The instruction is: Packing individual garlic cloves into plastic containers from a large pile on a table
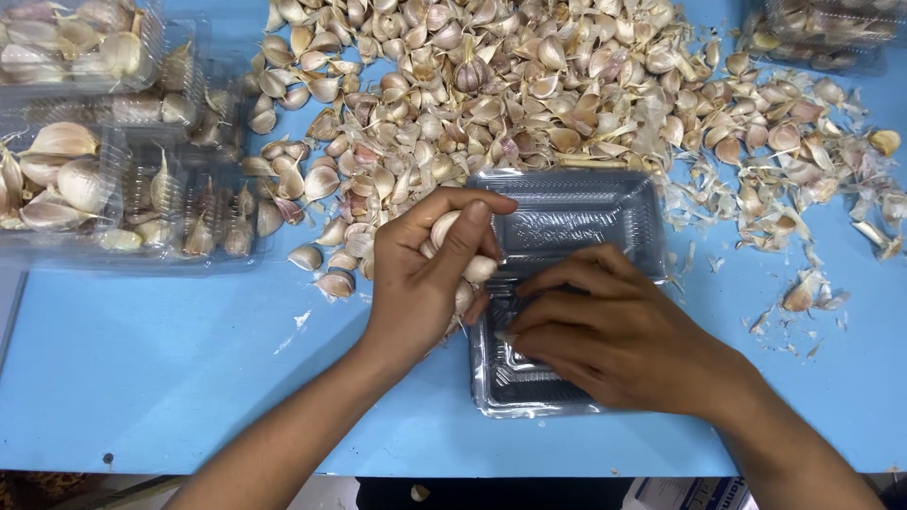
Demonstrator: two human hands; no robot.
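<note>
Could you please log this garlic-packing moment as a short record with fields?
Surface: light blue table
Left hand: left hand shut on several pale unpeeled garlic cloves
Right hand: right hand rests palm down in the clear rectangular plastic tray, fingertips at one clove; grip cannot be told
Loose stock: big heap of loose garlic cloves beyond the tray, papery skins scattered on the right
Packed: clear lidded plastic boxes of garlic stacked on the left; another box at top right
</note>
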